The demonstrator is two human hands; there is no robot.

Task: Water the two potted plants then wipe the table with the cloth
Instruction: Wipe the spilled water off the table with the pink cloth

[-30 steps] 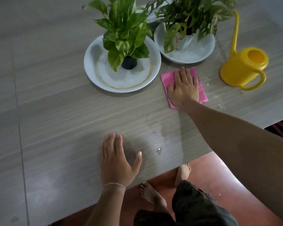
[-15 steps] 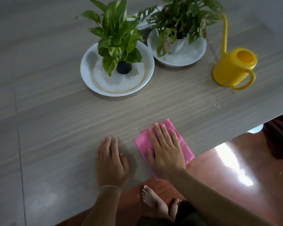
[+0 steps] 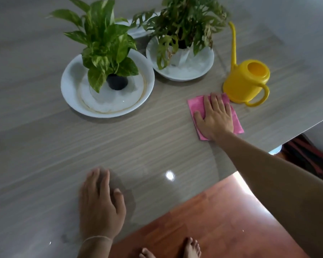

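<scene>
My right hand presses flat on the pink cloth, which lies on the grey wood-grain table just left of the yellow watering can. My left hand rests palm down on the table near its front edge, holding nothing. A broad-leaved plant stands in a black pot on a white plate. The second plant, with cut leaves, sits in a white dish behind the cloth.
The table's front edge runs diagonally from lower left to right, with red-brown floor and my bare feet below it. The watering can's long spout points up and away. A light glare shows on the table.
My right hand has slid the cloth from the front edge beside my left hand back up and right, next to the watering can. The left hand has stayed put.
</scene>
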